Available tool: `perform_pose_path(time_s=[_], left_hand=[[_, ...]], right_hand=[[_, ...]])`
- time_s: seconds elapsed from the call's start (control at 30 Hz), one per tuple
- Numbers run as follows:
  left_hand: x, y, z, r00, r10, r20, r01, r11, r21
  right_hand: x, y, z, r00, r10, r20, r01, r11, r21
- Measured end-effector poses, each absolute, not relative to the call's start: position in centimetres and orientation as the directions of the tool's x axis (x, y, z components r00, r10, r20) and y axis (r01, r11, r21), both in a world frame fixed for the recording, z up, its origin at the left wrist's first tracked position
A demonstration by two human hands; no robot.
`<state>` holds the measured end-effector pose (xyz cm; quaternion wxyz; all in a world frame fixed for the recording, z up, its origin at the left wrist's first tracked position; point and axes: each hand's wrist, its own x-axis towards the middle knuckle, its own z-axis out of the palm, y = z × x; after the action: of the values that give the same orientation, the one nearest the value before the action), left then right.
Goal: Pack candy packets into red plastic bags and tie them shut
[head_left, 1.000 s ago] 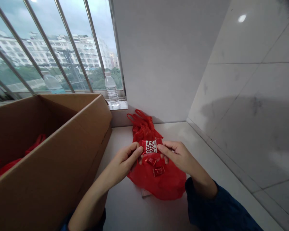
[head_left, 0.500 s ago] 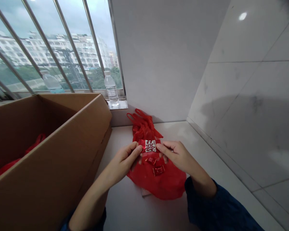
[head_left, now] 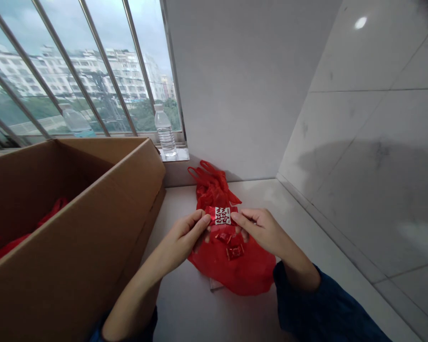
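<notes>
Between my two hands is a red wrapped packet [head_left: 222, 215] with a white label bearing dark red characters. My left hand [head_left: 187, 232] pinches its left end, thumb on top. At the right end, my right hand [head_left: 262, 228] grips it the same way. Below the packet, two small red wrapped candies [head_left: 235, 252] lie on a sheer red bag [head_left: 249, 275]. The bag is spread on the white surface, its gathered top and handles towards the wall. Part of a pale flat object [head_left: 216, 285] shows from under the bag; its kind is hidden.
A tall open cardboard box [head_left: 139, 190] stands at my left, with red fabric [head_left: 53, 213] inside. A clear water bottle [head_left: 165, 133] stands on the sill by the barred window, and another bottle [head_left: 76, 122] is behind the box. A tiled wall [head_left: 371, 166] bounds the right side.
</notes>
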<state>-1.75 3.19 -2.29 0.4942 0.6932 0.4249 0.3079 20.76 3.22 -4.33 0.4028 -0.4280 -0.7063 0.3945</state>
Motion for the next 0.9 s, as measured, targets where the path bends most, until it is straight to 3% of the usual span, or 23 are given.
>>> perform_pose_path(time_s=[0.53,0.7,0.9], left_hand=[[-1.63,3.11,-2.01,0.443,0.897,0.002,0.288,-0.145,0.947],[-1.66,3.0,-1.99,0.44,0.897,0.043,0.301,-0.192,0.934],[-1.52,2.83,-1.73,0.482,0.868,0.12,0.373,-0.327,0.869]], right_hand=[[20.72,3.26,-4.53,-0.321,0.927,0.195,0.249,0.281,-0.927],[20.78,3.49,-4.42,-0.258,0.935,0.245,0.274,0.314,-0.909],[20.16,3.59,-4.72,-0.306,0.934,0.183,0.027,0.201,-0.979]])
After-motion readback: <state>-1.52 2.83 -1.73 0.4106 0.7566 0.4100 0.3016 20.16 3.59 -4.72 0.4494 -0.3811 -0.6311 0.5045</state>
